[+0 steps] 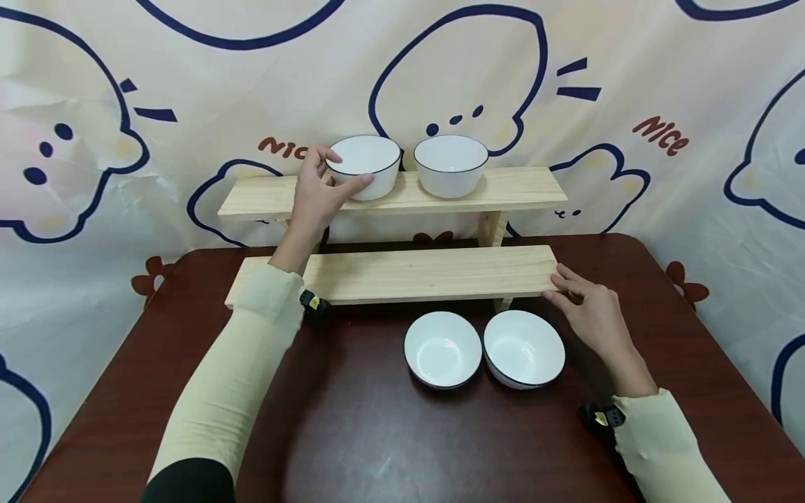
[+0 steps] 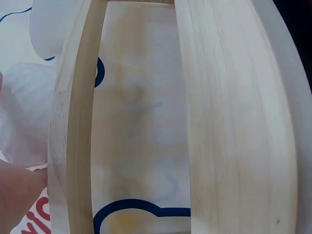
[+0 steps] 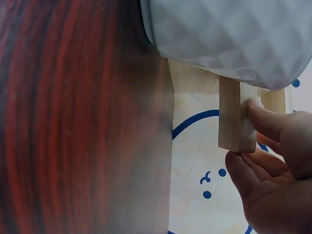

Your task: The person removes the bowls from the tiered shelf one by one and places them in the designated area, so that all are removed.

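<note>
My left hand grips a white bowl with a dark rim, thumb on the near side and fingers at the rim. That bowl sits at the upper board of a two-tier wooden shelf, beside a second white bowl. In the left wrist view, part of the hand shows next to the gripped bowl. My right hand holds the right end of the lower shelf board. The right wrist view shows thumb and fingers around the board's corner.
Two more white bowls, one left and one right, stand side by side on the dark red-brown table, in front of the shelf. A cream curtain with blue cartoon outlines hangs behind.
</note>
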{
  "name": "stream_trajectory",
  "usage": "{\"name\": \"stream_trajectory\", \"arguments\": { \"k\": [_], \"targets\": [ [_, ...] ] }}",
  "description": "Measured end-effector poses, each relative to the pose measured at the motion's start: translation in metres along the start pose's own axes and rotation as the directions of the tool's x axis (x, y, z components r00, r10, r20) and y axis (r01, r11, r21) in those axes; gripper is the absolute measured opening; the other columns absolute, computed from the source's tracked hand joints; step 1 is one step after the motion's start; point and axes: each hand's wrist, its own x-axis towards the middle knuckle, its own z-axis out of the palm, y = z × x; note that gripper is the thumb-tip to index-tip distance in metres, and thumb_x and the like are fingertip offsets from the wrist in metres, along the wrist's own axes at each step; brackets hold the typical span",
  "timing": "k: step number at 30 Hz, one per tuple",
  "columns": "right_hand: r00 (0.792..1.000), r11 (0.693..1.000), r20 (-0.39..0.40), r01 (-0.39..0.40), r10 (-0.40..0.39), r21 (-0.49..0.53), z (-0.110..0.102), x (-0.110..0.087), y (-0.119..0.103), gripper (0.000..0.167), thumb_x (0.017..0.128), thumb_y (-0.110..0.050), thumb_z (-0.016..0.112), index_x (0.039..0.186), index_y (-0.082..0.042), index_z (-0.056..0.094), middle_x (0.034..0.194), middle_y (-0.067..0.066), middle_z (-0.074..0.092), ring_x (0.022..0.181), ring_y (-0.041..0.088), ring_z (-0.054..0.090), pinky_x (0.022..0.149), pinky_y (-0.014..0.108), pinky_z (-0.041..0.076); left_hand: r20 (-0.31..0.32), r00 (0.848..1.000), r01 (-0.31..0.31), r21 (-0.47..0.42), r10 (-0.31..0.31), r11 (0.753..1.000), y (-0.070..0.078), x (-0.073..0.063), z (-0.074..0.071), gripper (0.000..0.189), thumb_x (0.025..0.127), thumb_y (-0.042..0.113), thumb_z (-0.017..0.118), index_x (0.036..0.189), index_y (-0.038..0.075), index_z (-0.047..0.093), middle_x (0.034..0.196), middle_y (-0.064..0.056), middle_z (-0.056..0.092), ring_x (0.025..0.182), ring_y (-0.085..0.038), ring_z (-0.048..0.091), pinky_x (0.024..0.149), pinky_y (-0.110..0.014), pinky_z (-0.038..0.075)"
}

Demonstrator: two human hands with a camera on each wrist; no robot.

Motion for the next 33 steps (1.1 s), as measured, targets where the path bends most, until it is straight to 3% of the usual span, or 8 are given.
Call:
{"name": "stream_trajectory", "arguments": {
  "k": [2, 3, 6, 8, 10, 16, 20, 33],
  "targets": [
    [1.0, 1.0, 0.001, 0.001, -0.001, -0.001, -0.0004, 0.0002, 0.0, 0.042, 0.092, -0.009, 0.075, 0.128, 0.008, 0.062, 0.142, 0.023, 0.053, 0.129, 0.047, 0.05, 0.094, 0.062, 0.047, 0.0, 1.0, -0.005, -0.001, 0.005, 1.0, 0.0004, 0.0012, 0.0003, 0.057, 0.078, 0.024, 0.089, 0.11, 0.016, 0.043, 0.151, -0.005, 0.041, 0.109, -0.01, 0.055, 0.093, -0.022, 0.044],
    [1.0, 1.0, 0.001, 0.004, -0.004, -0.003, -0.0004, 0.0001, 0.0001, 0.042, 0.092, -0.009, 0.075, 0.128, 0.008, 0.062, 0.142, 0.023, 0.053, 0.129, 0.047, 0.05, 0.094, 0.062, 0.047, -0.001, 1.0, -0.008, -0.001, 0.008, 1.0, 0.0004, 0.0019, 0.0007, 0.057, 0.078, 0.025, 0.089, 0.11, 0.016, 0.043, 0.148, -0.005, 0.043, 0.09, -0.008, 0.053, 0.082, -0.021, 0.044],
    [1.0, 1.0, -0.002, 0.015, -0.015, -0.006, 0.0018, -0.0021, 0.0017, 0.041, 0.092, -0.008, 0.076, 0.127, 0.009, 0.063, 0.141, 0.024, 0.054, 0.128, 0.048, 0.051, 0.094, 0.062, 0.047, -0.003, 1.0, -0.017, -0.014, 0.017, 1.0, -0.003, 0.0023, 0.0023, 0.057, 0.078, 0.025, 0.09, 0.108, 0.016, 0.042, 0.135, -0.005, 0.047, 0.062, -0.011, 0.028, 0.059, -0.024, 0.033],
    [1.0, 1.0, -0.008, 0.025, -0.025, -0.006, 0.0029, -0.0028, 0.0023, 0.041, 0.091, -0.007, 0.076, 0.126, 0.009, 0.063, 0.14, 0.025, 0.055, 0.126, 0.048, 0.052, 0.093, 0.062, 0.048, 0.001, 1.0, -0.015, -0.02, 0.015, 1.0, -0.0048, 0.0026, 0.003, 0.058, 0.077, 0.025, 0.091, 0.105, 0.016, 0.041, 0.126, -0.005, 0.048, 0.063, -0.012, 0.029, 0.058, -0.023, 0.033],
    [0.999, 0.999, -0.011, 0.034, -0.034, -0.006, 0.0035, -0.0031, 0.0027, 0.04, 0.091, -0.006, 0.076, 0.126, 0.01, 0.064, 0.139, 0.025, 0.055, 0.125, 0.048, 0.053, 0.092, 0.062, 0.048, 0.009, 1.0, -0.013, -0.017, 0.013, 1.0, -0.0053, 0.0026, 0.0033, 0.058, 0.076, 0.025, 0.091, 0.101, 0.016, 0.04, 0.126, -0.005, 0.046, 0.077, -0.01, 0.038, 0.063, -0.023, 0.036],
    [0.999, 0.999, -0.019, 0.041, -0.041, 0.001, 0.0021, -0.0019, 0.0017, 0.04, 0.091, -0.006, 0.076, 0.125, 0.01, 0.064, 0.139, 0.025, 0.055, 0.125, 0.048, 0.054, 0.091, 0.061, 0.049, 0.039, 0.999, -0.008, -0.023, 0.009, 1.0, -0.0029, 0.0037, 0.002, 0.059, 0.075, 0.022, 0.091, 0.094, 0.014, 0.036, 0.145, -0.007, 0.042, 0.128, -0.02, 0.038, 0.087, -0.029, 0.042],
    [0.999, 0.999, -0.024, 0.043, -0.043, 0.002, 0.0009, -0.0002, 0.0007, 0.04, 0.091, -0.007, 0.077, 0.125, 0.01, 0.064, 0.139, 0.025, 0.055, 0.125, 0.047, 0.054, 0.092, 0.061, 0.049, 0.045, 0.999, 0.002, -0.007, -0.001, 1.0, -0.0014, 0.0047, 0.0015, 0.059, 0.077, 0.022, 0.09, 0.095, 0.014, 0.035, 0.145, -0.009, 0.041, 0.132, -0.023, 0.04, 0.099, -0.032, 0.041],
    [0.999, 0.999, -0.016, 0.035, -0.035, 0.001, 0.0003, 0.0001, 0.0024, 0.041, 0.092, -0.008, 0.076, 0.126, 0.009, 0.064, 0.14, 0.024, 0.055, 0.127, 0.047, 0.052, 0.093, 0.062, 0.047, 0.046, 0.999, 0.021, 0.031, -0.022, 0.999, -0.0008, 0.0025, 0.002, 0.059, 0.079, 0.023, 0.089, 0.096, 0.012, 0.034, 0.143, -0.009, 0.042, 0.132, -0.022, 0.041, 0.101, -0.034, 0.041]
  ]
}}
